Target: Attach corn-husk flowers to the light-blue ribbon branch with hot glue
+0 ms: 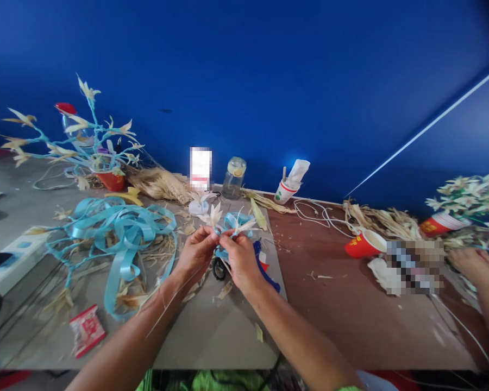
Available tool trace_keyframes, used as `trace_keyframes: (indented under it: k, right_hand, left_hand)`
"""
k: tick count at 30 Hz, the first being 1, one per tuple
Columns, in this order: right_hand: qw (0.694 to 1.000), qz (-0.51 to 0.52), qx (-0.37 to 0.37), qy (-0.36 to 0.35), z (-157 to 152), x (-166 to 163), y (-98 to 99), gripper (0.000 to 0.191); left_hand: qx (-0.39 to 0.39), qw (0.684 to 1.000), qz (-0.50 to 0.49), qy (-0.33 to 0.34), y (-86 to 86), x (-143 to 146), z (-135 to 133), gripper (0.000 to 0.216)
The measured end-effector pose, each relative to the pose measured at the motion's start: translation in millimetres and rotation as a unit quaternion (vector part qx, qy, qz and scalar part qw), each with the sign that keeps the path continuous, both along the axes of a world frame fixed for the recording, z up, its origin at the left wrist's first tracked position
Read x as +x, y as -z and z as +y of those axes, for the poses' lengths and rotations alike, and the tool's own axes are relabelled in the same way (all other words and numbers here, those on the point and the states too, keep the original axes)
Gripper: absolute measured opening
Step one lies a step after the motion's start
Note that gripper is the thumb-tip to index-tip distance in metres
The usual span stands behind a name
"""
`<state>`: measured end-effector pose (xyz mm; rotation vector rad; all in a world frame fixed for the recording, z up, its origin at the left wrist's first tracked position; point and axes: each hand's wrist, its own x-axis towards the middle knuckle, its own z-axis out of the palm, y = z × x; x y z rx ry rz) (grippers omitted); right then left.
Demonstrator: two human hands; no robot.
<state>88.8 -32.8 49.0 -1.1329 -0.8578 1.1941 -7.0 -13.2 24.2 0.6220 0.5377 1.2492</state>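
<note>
Two pinches: my left hand (195,251) and right hand (241,259) grip a pale husk flower bound in light-blue ribbon (233,224); slack fingers might let it unwind.

Craft workshop: ribbon (122,228), husks (158,183), handmade flower sprays (77,141).

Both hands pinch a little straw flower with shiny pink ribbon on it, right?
Not quite: in the head view the shiny ribbon is light blue, not pink. The left hand and right hand do pinch the little pale straw flower.
</note>
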Motion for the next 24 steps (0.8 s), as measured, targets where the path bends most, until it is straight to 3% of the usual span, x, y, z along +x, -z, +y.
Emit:
trace_keyframes:
  k: [5, 10, 18, 24]
  right_hand:
    - [0.991, -0.134, 0.0, 0.029, -3, 4, 2.4, 0.015]
    - [0.947, -0.313, 0.029, 0.063, -6, 6, 0.9, 0.011]
    - [0.946, -0.302, 0.076, 0.089, -8, 5, 2.4, 0.008]
    - [0.943, -0.314, 0.083, 0.075, -10, 4, 1.3, 0.005]
  left_hand:
    - [0.0, 1.0, -0.006, 0.013, -1.1, 2, -2, 0.016]
    - [-0.012, 0.999, 0.039, -0.009, -5.9, 4, -6, 0.017]
    - [0.003, 0.995, 0.097, -0.025, -6.3, 6, -8, 0.017]
    - [-0.057, 0.997, 0.034, 0.049, -13.0, 2, -8, 0.025]
